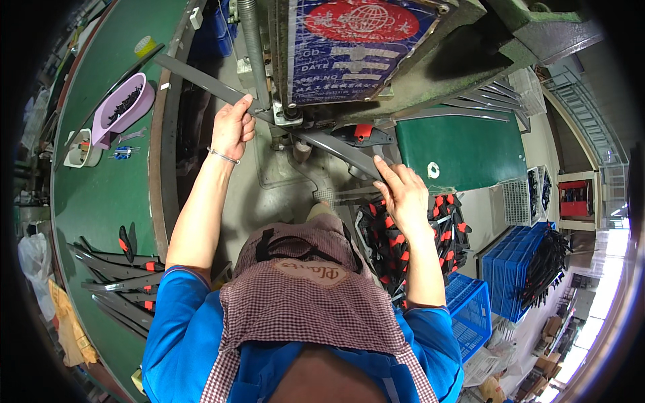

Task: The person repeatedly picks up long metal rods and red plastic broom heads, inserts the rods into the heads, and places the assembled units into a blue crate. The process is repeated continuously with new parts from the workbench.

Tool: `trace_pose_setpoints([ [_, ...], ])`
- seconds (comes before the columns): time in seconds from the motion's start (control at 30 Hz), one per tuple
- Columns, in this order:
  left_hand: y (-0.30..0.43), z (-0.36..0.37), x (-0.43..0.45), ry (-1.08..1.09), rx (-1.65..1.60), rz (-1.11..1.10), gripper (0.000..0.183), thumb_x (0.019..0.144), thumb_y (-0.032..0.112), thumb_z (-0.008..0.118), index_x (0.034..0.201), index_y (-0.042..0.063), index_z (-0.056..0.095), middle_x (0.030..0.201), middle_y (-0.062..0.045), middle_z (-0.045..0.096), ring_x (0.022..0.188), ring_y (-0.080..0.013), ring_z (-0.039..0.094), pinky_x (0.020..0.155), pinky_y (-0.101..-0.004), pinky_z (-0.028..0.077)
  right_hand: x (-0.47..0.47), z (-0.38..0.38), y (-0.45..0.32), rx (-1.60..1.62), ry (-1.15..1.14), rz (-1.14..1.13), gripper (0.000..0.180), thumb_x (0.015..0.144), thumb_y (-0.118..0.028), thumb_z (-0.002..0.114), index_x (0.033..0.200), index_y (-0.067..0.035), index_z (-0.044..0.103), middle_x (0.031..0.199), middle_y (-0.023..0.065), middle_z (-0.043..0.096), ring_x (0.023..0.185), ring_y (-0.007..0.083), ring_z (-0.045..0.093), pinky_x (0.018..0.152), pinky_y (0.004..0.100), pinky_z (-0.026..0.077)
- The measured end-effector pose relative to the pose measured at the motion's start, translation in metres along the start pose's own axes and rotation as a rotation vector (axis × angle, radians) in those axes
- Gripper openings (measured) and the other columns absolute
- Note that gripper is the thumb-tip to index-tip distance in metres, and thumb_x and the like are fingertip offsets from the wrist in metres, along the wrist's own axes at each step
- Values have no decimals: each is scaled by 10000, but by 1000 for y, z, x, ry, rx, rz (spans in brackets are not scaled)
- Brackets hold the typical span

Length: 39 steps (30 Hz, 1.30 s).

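Observation:
A long grey metal bar (201, 80) slants across in front of me, passing under the head of a green-painted machine (423, 95). My left hand (234, 128) is closed around the bar on the left of the machine's tool end (287, 115). On the right, my right hand (403, 199) grips the bar's lower end between thumb and fingers. Where the bar passes beneath the tool end, its contact is partly hidden. Behind it, a black plastic part with a red piece (363, 134) lies by the machine. A foot pedal (323, 194) is below, with my foot at it.
A green bench (106, 196) at left carries a pink bin of small dark parts (126, 108), a wrench (132, 135) and grey bars (121, 272). At right are a green tabletop (463, 146), black-and-red parts (448, 226) and blue crates (509, 272).

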<state>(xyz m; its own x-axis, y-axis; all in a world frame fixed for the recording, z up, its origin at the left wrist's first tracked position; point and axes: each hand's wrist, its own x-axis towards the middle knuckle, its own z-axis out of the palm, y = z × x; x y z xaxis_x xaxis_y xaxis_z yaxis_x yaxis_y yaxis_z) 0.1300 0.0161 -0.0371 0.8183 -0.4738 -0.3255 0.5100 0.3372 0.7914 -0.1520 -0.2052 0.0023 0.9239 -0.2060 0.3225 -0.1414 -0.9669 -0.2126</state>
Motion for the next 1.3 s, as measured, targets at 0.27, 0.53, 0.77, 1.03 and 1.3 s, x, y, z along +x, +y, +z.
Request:
trace_pose_setpoints([
  [0.27, 2, -1, 7, -31, -21, 4, 232, 921, 176, 630, 802, 121, 439, 562, 48, 390, 414, -43, 293, 359, -212, 195, 3, 1, -3, 10, 34, 8, 497, 775, -203, 716, 1258, -163, 602, 875, 68, 566, 767, 252, 564, 706, 365, 476],
  [0.53, -32, 26, -49, -289, -37, -119, 244, 927, 270, 616, 740, 123, 558, 571, 67, 459, 426, -41, 385, 372, -235, 282, -12, -11, -46, 55, 161, 36, 405, 799, -28, 706, 1196, -84, 648, 998, 125, 645, 877, 300, 628, 792, 368, 513],
  [0.77, -15, -81, -124, 395, 192, 101, 231, 886, 291, 631, 919, 63, 620, 720, -13, 567, 504, -106, 486, 431, -248, 368, 3, 19, -133, 314, 118, -344, 343, 728, -56, 729, 1067, -76, 680, 1017, 125, 630, 905, 306, 601, 799, 396, 489],
  [1.03, 79, -340, -254, 1049, 236, 37, 415, 848, 447, 644, 1044, 86, 587, 860, -40, 585, 625, -115, 504, 520, -249, 420, -30, 84, -77, 696, 103, -330, 340, 702, -64, 702, 1038, -96, 655, 967, 70, 606, 885, 271, 600, 736, 379, 513],
  [1.3, 95, -376, -319, 1234, 625, -426, 358, 840, 445, 689, 683, 171, 522, 514, 49, 410, 384, -92, 313, 341, -241, 239, -145, 75, 144, 155, -33, 742, 124, 761, -109, 640, 866, -76, 698, 916, 99, 687, 848, 298, 662, 753, 404, 539],
])
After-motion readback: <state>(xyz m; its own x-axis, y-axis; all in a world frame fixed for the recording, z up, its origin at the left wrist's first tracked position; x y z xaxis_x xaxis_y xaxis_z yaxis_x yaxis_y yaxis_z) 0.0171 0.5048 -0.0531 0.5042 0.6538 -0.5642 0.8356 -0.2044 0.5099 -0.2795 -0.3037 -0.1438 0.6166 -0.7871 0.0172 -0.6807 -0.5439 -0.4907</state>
